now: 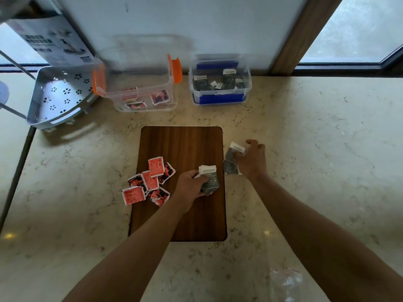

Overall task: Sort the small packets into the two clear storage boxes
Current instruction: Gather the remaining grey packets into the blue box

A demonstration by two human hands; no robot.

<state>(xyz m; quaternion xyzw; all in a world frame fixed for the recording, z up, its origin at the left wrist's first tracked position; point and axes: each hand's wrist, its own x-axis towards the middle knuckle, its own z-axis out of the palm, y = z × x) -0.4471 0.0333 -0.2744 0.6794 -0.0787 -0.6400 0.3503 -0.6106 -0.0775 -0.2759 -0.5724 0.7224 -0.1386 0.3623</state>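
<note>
My left hand [190, 186] grips a dark grey packet with a white top [209, 178] over the wooden board [181, 147]. My right hand [253, 160] pinches another dark packet [233, 151] just off the board's right edge, with one more dark packet [230, 167] lying below it. Several red packets [150, 182] lie in a loose heap at the board's left edge. At the back stand two clear boxes: the orange-clipped box [139, 83] holds red packets, the blue-clipped box [220, 81] holds dark packets.
A grey perforated corner shelf [58, 97] stands at the back left beside a printed carton [50, 42]. A crumpled clear plastic bag [285, 284] lies at the near right. The counter [327, 149] is pale marble, with a wall and windows behind it.
</note>
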